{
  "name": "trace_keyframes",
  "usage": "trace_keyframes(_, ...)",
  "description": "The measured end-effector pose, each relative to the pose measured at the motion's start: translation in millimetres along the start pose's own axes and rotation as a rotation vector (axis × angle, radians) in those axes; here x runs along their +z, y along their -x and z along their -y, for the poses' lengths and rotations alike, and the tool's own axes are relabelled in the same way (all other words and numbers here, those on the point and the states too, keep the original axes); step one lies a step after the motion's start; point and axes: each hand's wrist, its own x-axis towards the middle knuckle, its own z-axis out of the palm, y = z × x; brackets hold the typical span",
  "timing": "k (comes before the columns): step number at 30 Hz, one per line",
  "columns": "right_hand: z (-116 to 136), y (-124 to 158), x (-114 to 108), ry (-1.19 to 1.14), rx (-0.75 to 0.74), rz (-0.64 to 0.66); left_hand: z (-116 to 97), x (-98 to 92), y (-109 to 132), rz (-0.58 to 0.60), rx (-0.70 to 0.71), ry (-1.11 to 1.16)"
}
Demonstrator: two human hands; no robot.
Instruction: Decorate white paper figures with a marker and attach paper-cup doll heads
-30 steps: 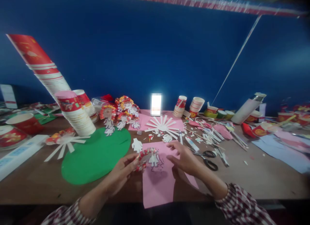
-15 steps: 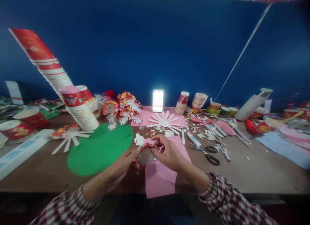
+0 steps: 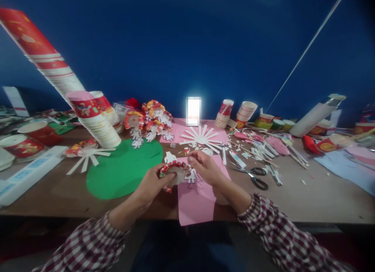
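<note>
My left hand (image 3: 155,183) grips a round paper craft (image 3: 179,179) edged with curled red strips, thumb laid across its pale centre. A white paper cutout with drawn lines (image 3: 191,175) shows at the craft's right side. At the craft's upper right edge is my right hand (image 3: 206,168), with thumb and fingers pinched together; what lies between the tips is too small to make out. Beneath both hands lies a pink paper sheet (image 3: 196,209). Just beyond them rests a plain white paper cutout (image 3: 170,157).
A green paper oval (image 3: 123,174) lies left, near a tall leaning cup stack (image 3: 58,65). Finished-looking paper figures (image 3: 155,115) stand behind. Black-handled scissors (image 3: 258,178), a glue tube (image 3: 238,160) and paper scraps lie right. A white strip-cut cup (image 3: 200,137) sits at the back.
The craft has turned so its curled ring and pale centre now show. My left thumb has moved onto the centre, and my right hand has shifted up to its right edge. The camera view has tilted.
</note>
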Motion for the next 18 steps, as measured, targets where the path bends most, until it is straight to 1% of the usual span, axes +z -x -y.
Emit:
trace_keyframes(2,-5,-1,-8,0.259,-0.009,-0.022,1,-6.2,0,-0.036,0.009,0.023)
trace_keyframes(5,-13,3,-11,0.617,0.069,0.010,2,-17.6,0,-0.075,0.006,0.057)
trace_keyframes(8,-19,6,-6,0.779,0.109,0.003,4,-27.1,-2,-0.120,0.016,0.099)
trace_keyframes(11,-24,5,0,0.788,0.112,-0.009,5,-31.3,-4,-0.146,-0.008,0.143)
trace_keyframes(15,-29,2,0,0.642,0.143,-0.013,4,-28.4,-9,-0.146,0.003,0.192)
trace_keyframes(18,-33,0,-1,0.514,0.135,-0.046,-1,-21.5,-15,-0.102,0.017,0.236)
